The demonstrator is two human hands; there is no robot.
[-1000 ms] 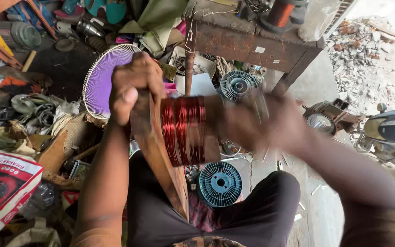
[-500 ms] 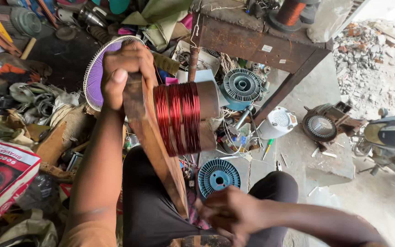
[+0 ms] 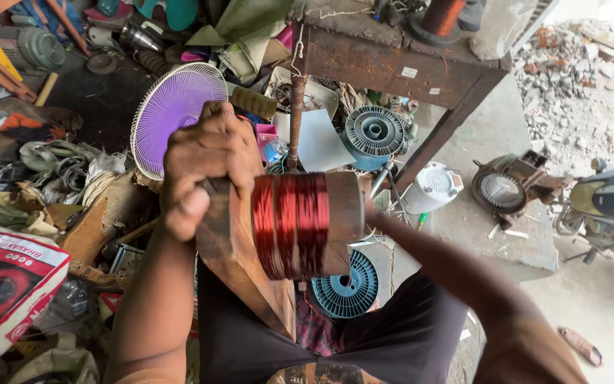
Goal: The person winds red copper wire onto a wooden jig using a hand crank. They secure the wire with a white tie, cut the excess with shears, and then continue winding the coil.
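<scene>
Left hand (image 3: 204, 167): centre-left of frame, fingers clenched over the top of a wooden post (image 3: 239, 263), thumb pointing down along its near face.

Wooden post: brown, worn, slanting from the fist down toward lower centre, ending above the dark-clothed lap.

Wooden former (image 3: 335, 220): cylindrical, mid-frame, jutting right from the post just beside the fist.

Copper wire coil (image 3: 291, 226): glossy red, wound in several bands round the former, touching the post's right side.

Right hand: hidden behind the former; only the forearm (image 3: 477, 291) seen, running from lower right up toward the former's far end. Finger state cannot be told.

Blue-green finned disc (image 3: 346, 288): below the coil, partly covered by it, resting by the lap.

Purple fan guard (image 3: 172, 114): upper left of centre, behind the fist, white wire rim.

Wooden table (image 3: 399, 64): upper centre to upper right, dark, rough; spool of copper-coloured wire (image 3: 438, 18) standing on top.

Round finned motor part (image 3: 374, 131): under the table, upper centre.

White plastic housing (image 3: 431, 186): right of centre, on the concrete floor.

Red and white printed carton (image 3: 5, 284): lower left.

Rubble heap (image 3: 577, 78): upper right.

Rags, cables, scrap: across the left side.
</scene>
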